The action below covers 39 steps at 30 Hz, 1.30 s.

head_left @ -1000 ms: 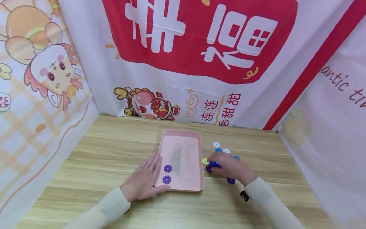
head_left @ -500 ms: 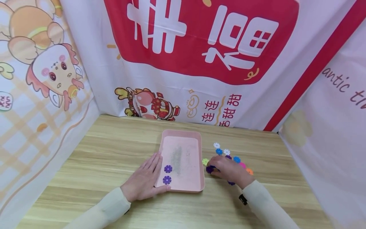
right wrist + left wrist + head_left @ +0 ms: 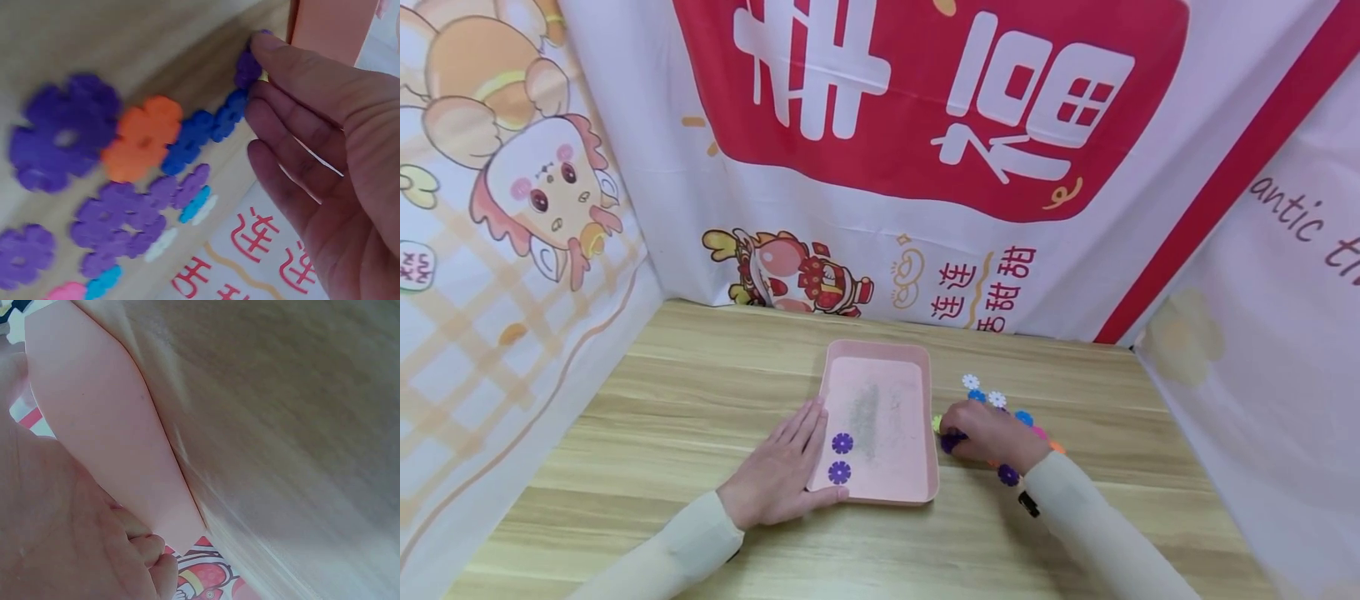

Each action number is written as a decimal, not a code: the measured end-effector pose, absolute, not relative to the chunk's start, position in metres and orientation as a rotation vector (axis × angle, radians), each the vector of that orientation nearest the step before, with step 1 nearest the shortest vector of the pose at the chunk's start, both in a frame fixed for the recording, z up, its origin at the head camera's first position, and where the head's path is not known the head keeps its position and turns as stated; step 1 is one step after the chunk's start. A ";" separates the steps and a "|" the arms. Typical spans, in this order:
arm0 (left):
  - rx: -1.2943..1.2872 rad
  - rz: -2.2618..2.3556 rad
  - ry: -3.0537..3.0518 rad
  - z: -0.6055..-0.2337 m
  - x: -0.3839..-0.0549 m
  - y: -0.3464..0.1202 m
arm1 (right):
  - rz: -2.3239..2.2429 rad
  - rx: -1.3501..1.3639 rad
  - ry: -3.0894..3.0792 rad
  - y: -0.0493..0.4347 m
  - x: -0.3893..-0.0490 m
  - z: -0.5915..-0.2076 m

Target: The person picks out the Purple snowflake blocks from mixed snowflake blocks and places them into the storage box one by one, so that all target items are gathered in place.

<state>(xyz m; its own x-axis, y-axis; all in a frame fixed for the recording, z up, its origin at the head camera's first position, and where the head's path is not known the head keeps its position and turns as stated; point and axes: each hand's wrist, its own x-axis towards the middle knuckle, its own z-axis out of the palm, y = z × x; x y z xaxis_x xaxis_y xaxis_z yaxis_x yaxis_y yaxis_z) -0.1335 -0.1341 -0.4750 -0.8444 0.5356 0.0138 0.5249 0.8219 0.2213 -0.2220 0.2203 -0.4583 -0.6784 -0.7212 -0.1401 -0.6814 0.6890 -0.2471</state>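
A pink rectangular tray [image 3: 898, 467] lies on the wooden table with two purple snowflake discs [image 3: 841, 457] inside. My left hand [image 3: 778, 475] rests along its left side, fingers extended and thumb at the near corner; the left wrist view shows the palm against the tray's outer wall [image 3: 106, 406]. Right of the tray, my right hand [image 3: 996, 437] pinches a purple snowflake disc [image 3: 248, 67] between thumb and fingertips, low over the table. Two dark blue discs [image 3: 194, 139] lie close by its fingers, and a yellow-green disc [image 3: 937, 423] is partly covered by the hand.
Several more snowflake discs lie around the right hand: white [image 3: 971, 381], light blue [image 3: 1024, 417], orange [image 3: 142, 139] and purple [image 3: 65, 132]. Printed cloth [image 3: 917, 183] hangs along the table's back edge, with further cloth on both sides.
My right hand has shifted slightly over the discs, its fingers closing on the purple disc; the dark blue discs seen by its fingertips earlier are now covered in the head view. My left hand stays put.
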 end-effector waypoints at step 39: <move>0.866 0.312 2.960 -0.475 -0.132 -0.134 | -0.354 -0.789 2.492 0.225 -0.253 -0.426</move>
